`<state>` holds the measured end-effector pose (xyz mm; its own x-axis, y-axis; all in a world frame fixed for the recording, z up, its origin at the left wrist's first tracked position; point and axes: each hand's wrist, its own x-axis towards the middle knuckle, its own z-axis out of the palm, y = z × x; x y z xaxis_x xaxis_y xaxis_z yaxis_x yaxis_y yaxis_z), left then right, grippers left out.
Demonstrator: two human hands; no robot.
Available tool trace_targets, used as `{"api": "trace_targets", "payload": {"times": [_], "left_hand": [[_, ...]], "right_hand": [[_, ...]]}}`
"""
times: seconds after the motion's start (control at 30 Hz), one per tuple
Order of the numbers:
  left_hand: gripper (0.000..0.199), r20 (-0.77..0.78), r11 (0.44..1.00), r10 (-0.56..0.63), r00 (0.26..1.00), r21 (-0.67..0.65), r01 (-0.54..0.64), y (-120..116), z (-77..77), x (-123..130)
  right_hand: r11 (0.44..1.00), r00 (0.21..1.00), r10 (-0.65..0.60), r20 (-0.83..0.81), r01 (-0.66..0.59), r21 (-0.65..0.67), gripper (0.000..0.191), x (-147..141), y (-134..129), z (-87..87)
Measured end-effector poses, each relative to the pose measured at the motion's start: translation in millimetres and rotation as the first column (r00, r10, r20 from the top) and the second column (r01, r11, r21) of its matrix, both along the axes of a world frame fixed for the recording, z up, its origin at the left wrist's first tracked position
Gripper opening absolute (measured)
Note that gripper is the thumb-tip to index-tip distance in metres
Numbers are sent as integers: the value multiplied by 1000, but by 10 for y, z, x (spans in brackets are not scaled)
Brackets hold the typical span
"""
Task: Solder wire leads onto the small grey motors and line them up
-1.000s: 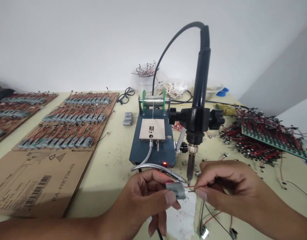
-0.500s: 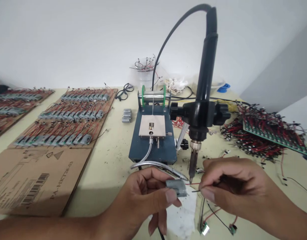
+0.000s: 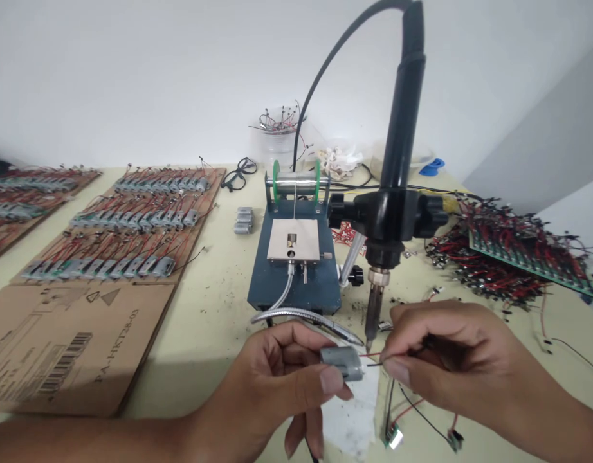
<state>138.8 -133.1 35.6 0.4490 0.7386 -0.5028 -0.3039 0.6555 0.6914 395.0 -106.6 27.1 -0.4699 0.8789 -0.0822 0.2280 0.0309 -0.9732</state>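
Between the thumb and fingers of my left hand (image 3: pixel 287 379) is a small grey motor (image 3: pixel 343 363), its end turned right toward the soldering iron. My right hand (image 3: pixel 436 360) pinches a thin black wire (image 3: pixel 374 364), whose free end points at the motor's end. A red wire (image 3: pixel 371 354) runs from the motor's end toward my right fingers. Just above the wires sits the tip of the soldering iron (image 3: pixel 370 341), clamped upright in a black holder. The solder feed tube (image 3: pixel 320 317) curves in from the left, ending close to that tip.
A blue solder feeder (image 3: pixel 294 283) with a solder spool (image 3: pixel 296 184) stands behind my hands. Cardboard (image 3: pixel 79 347) at left carries rows of wired motors. Small boards with wires (image 3: pixel 395 437) lie by my right hand; a wired green board (image 3: pixel 528 260) sits atop a heap at right.
My right hand has shifted slightly left and up, bringing the black wire nearer the motor's end. The motor has turned slightly, its end showing more. The camera view has moved a little.
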Motion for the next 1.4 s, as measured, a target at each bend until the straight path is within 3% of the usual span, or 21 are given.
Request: {"api": "trace_targets", "payload": {"times": [0.47,0.8,0.93,1.4], "left_hand": [[41,44,999,-30,999,16,29,0,33,-27],[41,30,1000,1,1000,23,-1,47,98,-31],[40,28,1000,5,1000,30,-6,43,98,-30],[34,33,999,2,999,47,-3,69,60,-32]], "right_hand": [[999,999,-39,-4,39,10,14,-26,18,-16],[992,984,-123,-129,127,23,9,-159,34,90],[991,980,-130,-149,128,-26,11,-155,42,104],[994,983,-106,-152,107,-1,10,-149,26,81]]}}
